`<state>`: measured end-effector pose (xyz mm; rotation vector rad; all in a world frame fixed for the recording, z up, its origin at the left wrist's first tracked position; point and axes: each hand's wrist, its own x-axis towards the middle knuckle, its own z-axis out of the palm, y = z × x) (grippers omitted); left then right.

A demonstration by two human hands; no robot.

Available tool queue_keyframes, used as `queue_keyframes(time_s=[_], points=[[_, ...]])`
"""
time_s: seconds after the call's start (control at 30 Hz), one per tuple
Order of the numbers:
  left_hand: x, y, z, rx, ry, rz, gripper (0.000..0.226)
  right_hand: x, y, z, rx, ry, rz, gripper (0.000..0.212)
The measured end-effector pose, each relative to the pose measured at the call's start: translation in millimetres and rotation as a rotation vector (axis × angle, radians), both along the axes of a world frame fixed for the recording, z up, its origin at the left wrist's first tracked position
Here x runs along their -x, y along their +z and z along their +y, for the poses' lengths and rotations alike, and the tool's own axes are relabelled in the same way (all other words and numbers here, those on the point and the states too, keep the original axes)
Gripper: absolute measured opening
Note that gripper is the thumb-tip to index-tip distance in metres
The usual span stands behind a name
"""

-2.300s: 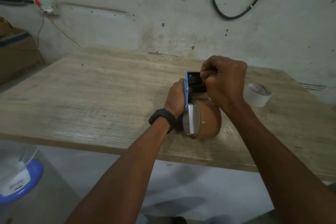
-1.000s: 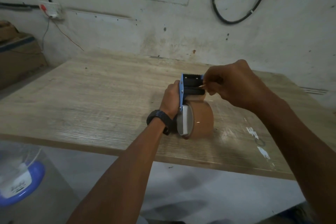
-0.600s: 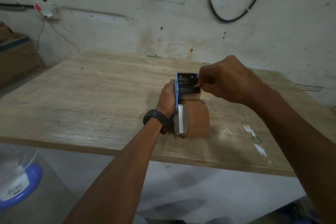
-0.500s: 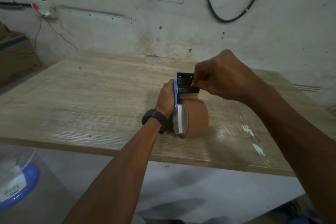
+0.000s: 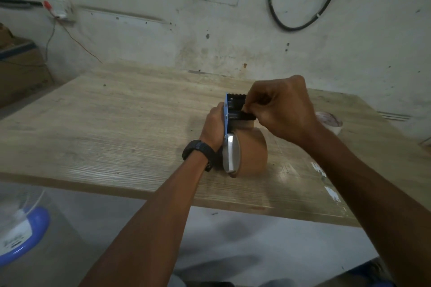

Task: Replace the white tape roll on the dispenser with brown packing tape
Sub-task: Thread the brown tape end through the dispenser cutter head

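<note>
A blue tape dispenser (image 5: 227,109) with a black toothed blade stands on the wooden table (image 5: 116,128). A brown packing tape roll (image 5: 253,151) sits on its hub beside a silver side plate. My left hand (image 5: 213,127) grips the dispenser from its left side. My right hand (image 5: 282,109) has its fingers pinched together at the black rollers below the blade; the tape end itself is hidden by the fingers. The white tape roll (image 5: 330,121) lies flat on the table to the right, partly hidden behind my right wrist.
The table's back edge meets a stained wall with a hanging black cable (image 5: 300,7). Cardboard boxes (image 5: 21,70) stand at the far left. A blue and white fan (image 5: 21,233) sits on the floor below the table's front left edge. White marks (image 5: 326,179) dot the table's right side.
My right hand has shifted its pinch slightly along the dispenser's front rollers near the blade. My left hand has kept its grip on the dispenser. The white roll has come back into view at right.
</note>
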<state>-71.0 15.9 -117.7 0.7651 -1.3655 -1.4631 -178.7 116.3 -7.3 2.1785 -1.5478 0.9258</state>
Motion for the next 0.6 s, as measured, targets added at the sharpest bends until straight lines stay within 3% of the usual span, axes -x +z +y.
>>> queue_keyframes(time_s=[0.1, 0.37, 0.5, 0.6], points=[[2.5, 0.0, 2.7, -0.014, 0.006, -0.019, 0.034, -7.6, -12.9, -5.2, 0.098, -0.046, -0.126, 0.018], [3.5, -9.9, -3.0, -0.100, -0.057, 0.119, 0.051, -22.0, -23.3, -9.7, 0.253, -0.065, 0.090, 0.005], [3.1, -6.7, -3.5, -0.119, -0.067, 0.160, 0.049, -23.8, -22.7, -7.3, 0.279, -0.007, 0.094, 0.021], [2.6, -5.7, 0.8, -0.119, -0.087, 0.126, 0.051, -21.8, -22.3, -6.6, 0.286, 0.026, 0.087, 0.018]])
